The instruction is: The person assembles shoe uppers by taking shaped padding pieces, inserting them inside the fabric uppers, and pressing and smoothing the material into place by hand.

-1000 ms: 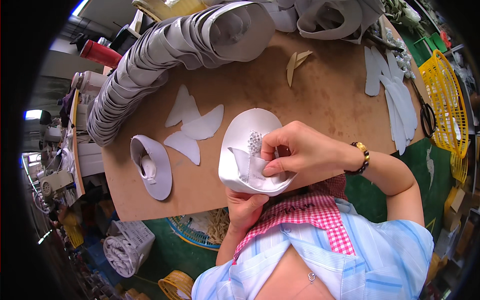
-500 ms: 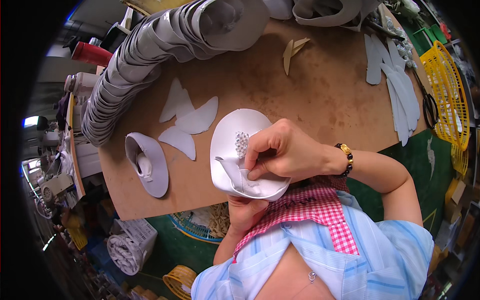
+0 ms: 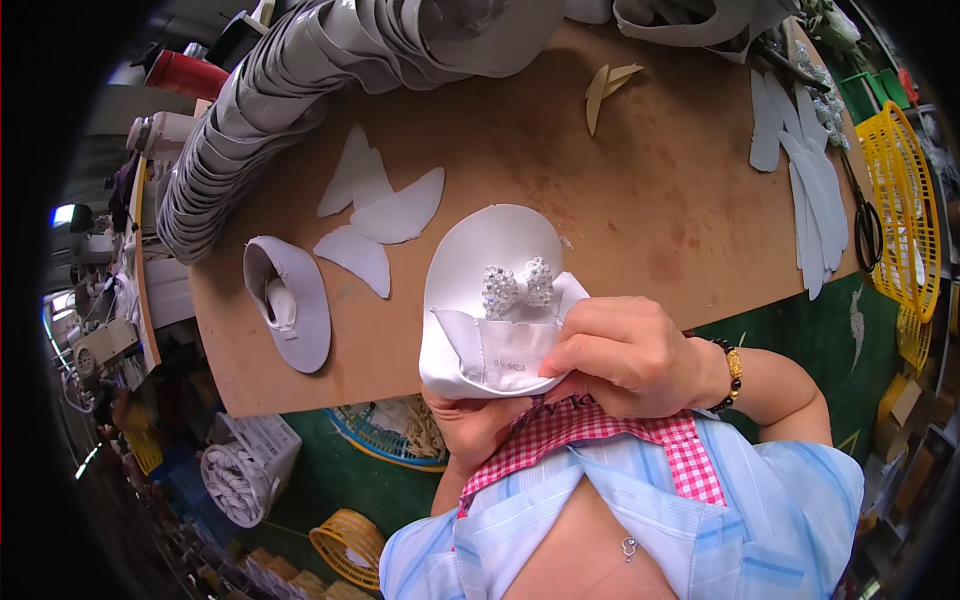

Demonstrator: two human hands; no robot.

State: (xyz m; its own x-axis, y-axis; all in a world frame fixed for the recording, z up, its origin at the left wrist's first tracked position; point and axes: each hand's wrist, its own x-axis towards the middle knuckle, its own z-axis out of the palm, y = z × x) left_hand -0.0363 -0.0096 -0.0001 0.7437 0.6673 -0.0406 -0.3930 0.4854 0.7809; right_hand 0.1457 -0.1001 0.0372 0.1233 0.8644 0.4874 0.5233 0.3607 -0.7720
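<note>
A white shoe upper [image 3: 490, 245] is held at the near edge of the brown table [image 3: 560, 160], its rounded toe pointing away from me. A glittering rhinestone bow [image 3: 518, 288] sits across its front, and the pale inner lining shows below the bow. My left hand [image 3: 468, 428] grips the upper from underneath at its near edge, fingers partly hidden. With bent fingers, my right hand [image 3: 635, 352] pinches the upper's right near edge. Left of it lies a second white upper [image 3: 313, 325], and several thin white curved pieces [image 3: 400, 208] lie between that and the far stack.
A long curved stack of nested grey-white uppers [image 3: 228, 140] fills the far left. Two cream pieces [image 3: 598, 98] lie far off. At right are white strips [image 3: 815, 205], black-handled scissors [image 3: 868, 238] and a yellow basket [image 3: 903, 205]. A blue basket [image 3: 385, 455] stands below the table edge.
My right hand has moved from inside the upper, beside the bow, to its right near edge. The whole bow and more lining now show. The view has shifted slightly.
</note>
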